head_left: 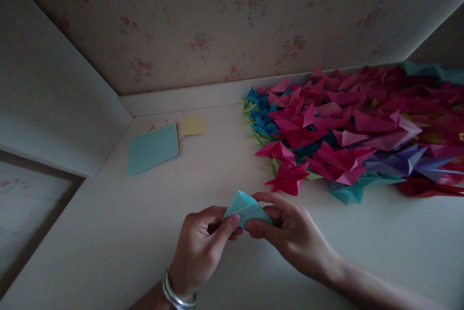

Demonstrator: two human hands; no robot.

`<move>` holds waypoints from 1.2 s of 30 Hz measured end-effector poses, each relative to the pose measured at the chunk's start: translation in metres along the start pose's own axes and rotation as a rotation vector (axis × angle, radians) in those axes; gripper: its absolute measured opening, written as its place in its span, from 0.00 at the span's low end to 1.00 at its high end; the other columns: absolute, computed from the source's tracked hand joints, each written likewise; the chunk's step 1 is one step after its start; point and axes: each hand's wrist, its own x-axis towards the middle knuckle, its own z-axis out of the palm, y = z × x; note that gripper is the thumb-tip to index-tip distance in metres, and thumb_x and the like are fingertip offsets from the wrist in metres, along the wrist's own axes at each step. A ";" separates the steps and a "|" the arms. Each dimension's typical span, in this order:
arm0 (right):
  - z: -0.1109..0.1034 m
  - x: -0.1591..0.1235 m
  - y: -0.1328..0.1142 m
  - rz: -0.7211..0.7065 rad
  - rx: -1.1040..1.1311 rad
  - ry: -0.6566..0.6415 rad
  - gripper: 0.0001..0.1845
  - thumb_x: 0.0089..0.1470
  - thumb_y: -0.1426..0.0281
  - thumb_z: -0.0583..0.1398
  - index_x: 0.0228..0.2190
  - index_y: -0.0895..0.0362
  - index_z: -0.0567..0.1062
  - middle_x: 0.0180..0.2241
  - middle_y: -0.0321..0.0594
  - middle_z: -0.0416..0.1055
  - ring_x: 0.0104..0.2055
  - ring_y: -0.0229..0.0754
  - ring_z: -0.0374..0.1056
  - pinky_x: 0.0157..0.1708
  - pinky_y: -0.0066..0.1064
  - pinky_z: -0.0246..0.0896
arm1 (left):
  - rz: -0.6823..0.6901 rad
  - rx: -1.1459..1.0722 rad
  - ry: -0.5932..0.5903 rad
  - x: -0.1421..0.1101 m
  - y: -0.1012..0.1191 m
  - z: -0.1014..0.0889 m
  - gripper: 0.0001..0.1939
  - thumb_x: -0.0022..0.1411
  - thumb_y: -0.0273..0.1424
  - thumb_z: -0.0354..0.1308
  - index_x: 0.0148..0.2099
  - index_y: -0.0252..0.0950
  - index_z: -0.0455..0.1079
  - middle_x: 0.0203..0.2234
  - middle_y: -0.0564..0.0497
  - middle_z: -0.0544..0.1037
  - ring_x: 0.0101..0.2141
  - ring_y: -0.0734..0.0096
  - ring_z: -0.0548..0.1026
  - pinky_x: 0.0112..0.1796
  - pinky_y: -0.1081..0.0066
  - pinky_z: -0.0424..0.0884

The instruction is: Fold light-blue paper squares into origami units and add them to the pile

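One folded light-blue paper (pixel 250 214) is held above the tabletop (pixel 217 170), pinched at its left side between the thumb and fingers of the left hand (pixel 198 247) and at its right side by the right hand (pixel 294 232). A silver bangle (pixel 167 285) is worn at the left hand's wrist. Farther right, a heap of folded papers (pixel 337 129), mostly pink, is spread near the wall (pixel 163 20). Farther left, blue sheets (pixel 154 149) are laid just beside a yellow sheet (pixel 193 125).

On my tabletop (pixel 108 242), paper sheets (pixel 154 150) lie left, origami pieces (pixel 337 160) right, the wall (pixel 163 25) behind; nearer me, folded paper (pixel 250 212) sits between my left hand (pixel 201 247) and right hand (pixel 299 232).
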 end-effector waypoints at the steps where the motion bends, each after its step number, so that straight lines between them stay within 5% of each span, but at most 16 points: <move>1: -0.001 0.000 -0.001 0.004 0.017 -0.001 0.13 0.55 0.68 0.66 0.43 0.54 0.76 0.26 0.34 0.78 0.28 0.38 0.71 0.28 0.27 0.62 | -0.029 -0.045 0.017 0.001 -0.001 -0.001 0.12 0.64 0.37 0.62 0.33 0.36 0.79 0.23 0.50 0.82 0.27 0.67 0.80 0.30 0.75 0.74; 7: -0.002 0.002 -0.003 0.027 0.134 0.044 0.08 0.54 0.64 0.67 0.35 0.55 0.79 0.28 0.36 0.79 0.32 0.39 0.75 0.35 0.28 0.70 | -0.137 -0.223 0.127 0.007 -0.006 -0.001 0.10 0.62 0.37 0.64 0.34 0.35 0.78 0.24 0.52 0.83 0.28 0.70 0.81 0.31 0.77 0.76; 15: -0.007 0.001 -0.009 0.017 0.234 0.149 0.15 0.50 0.61 0.70 0.35 0.57 0.78 0.28 0.38 0.80 0.31 0.40 0.77 0.35 0.29 0.73 | -0.150 -0.340 0.296 0.013 -0.008 -0.005 0.10 0.61 0.38 0.66 0.35 0.36 0.74 0.22 0.55 0.82 0.26 0.73 0.80 0.28 0.79 0.76; 21: -0.010 0.001 -0.011 -0.126 0.335 0.141 0.11 0.59 0.61 0.65 0.32 0.57 0.78 0.28 0.37 0.77 0.29 0.37 0.73 0.31 0.26 0.68 | -0.240 -0.454 -0.003 0.011 -0.002 0.002 0.19 0.58 0.45 0.66 0.29 0.33 0.73 0.17 0.51 0.80 0.19 0.74 0.77 0.22 0.80 0.72; 25: -0.009 0.000 -0.012 -0.093 0.361 -0.007 0.11 0.58 0.61 0.65 0.37 0.56 0.79 0.31 0.37 0.76 0.33 0.38 0.71 0.35 0.28 0.67 | -0.288 -0.471 -0.190 0.007 -0.001 0.006 0.23 0.59 0.50 0.62 0.34 0.32 0.75 0.17 0.49 0.80 0.18 0.73 0.77 0.20 0.78 0.72; 29: -0.008 -0.003 -0.013 -0.078 0.342 -0.147 0.13 0.57 0.60 0.66 0.38 0.55 0.80 0.32 0.38 0.76 0.35 0.40 0.70 0.36 0.30 0.66 | -0.286 -0.470 -0.245 0.006 -0.004 0.005 0.22 0.59 0.49 0.63 0.36 0.32 0.74 0.19 0.50 0.81 0.18 0.73 0.78 0.20 0.79 0.72; 36: -0.008 -0.004 -0.016 -0.077 0.363 -0.182 0.12 0.57 0.61 0.66 0.39 0.55 0.80 0.31 0.39 0.78 0.35 0.40 0.72 0.36 0.30 0.67 | -0.299 -0.528 -0.235 0.007 -0.005 0.005 0.22 0.57 0.49 0.65 0.38 0.34 0.72 0.19 0.51 0.81 0.17 0.75 0.78 0.18 0.81 0.71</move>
